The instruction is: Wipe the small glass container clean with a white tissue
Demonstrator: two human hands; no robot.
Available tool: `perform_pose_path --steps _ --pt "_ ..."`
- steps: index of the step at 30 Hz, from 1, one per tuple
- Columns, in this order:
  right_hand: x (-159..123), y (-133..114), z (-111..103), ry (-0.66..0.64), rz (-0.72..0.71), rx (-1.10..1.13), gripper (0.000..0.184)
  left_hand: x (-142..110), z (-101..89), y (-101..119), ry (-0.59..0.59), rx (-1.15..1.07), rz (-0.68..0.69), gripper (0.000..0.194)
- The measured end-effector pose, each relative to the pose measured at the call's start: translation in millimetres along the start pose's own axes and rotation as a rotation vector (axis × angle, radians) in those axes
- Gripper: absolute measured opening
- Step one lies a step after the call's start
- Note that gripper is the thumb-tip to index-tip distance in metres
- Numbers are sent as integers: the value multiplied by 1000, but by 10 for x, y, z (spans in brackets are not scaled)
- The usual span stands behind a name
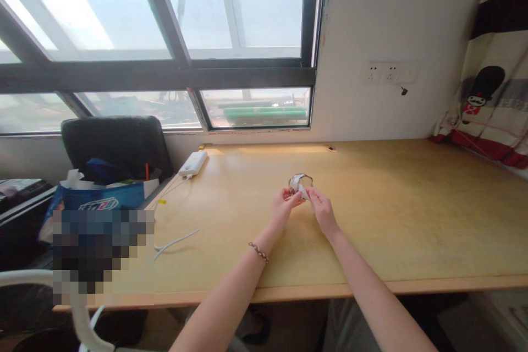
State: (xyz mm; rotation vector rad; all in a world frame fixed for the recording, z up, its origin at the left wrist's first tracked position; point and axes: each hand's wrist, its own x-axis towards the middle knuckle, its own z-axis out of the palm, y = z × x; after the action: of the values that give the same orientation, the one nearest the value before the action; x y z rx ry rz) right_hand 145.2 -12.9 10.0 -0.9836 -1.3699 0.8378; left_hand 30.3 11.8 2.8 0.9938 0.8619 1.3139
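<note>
- The looped band (pixel 312 180), dark-rimmed with a pale, shiny part (too small to name surely), is just beyond the fingertips, over the middle of the table (pixel 391 220); whether it touches the wood I cannot tell.
- It seems to run longest from side to side, across the two forearms; its shiny part lies by the left hand (pixel 284 204), the nearer one, and its open part curves toward the right hand (pixel 324 212).
- The left hand appears to pinch the band's near edge between thumb and fingers.
- The right hand's thumb and fingers press together on a white scrap (pixel 303 190) (paper or cloth), which slants between the hands.
- Counted: two hands, one band, one scrap, one bracelet (pixel 259 253) on the left wrist.
- Around them: one white box (pixel 193 163) on the table, one blue bag (pixel 119 195), one black chair (pixel 115 143), one curtain (pixel 482 93).
</note>
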Motion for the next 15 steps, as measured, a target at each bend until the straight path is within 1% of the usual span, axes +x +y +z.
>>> perform_pose_path --steps 4,6,8,11,15 --pt "-11 -11 -5 -15 -199 -431 33 -4 6 61 50 -34 -80 32" --pt "-4 -15 -11 12 -284 -641 31 -6 6 70 65 -30 -93 31" --pt "2 -29 -17 64 -325 -808 28 -12 5 73 69 -15 -96 32" --pt "-1 -60 -27 125 -324 -952 25 -22 -14 67 82 67 -82 33" --pt "-14 -56 -38 148 -310 -976 26 -1 -87 34 130 198 -36 33"
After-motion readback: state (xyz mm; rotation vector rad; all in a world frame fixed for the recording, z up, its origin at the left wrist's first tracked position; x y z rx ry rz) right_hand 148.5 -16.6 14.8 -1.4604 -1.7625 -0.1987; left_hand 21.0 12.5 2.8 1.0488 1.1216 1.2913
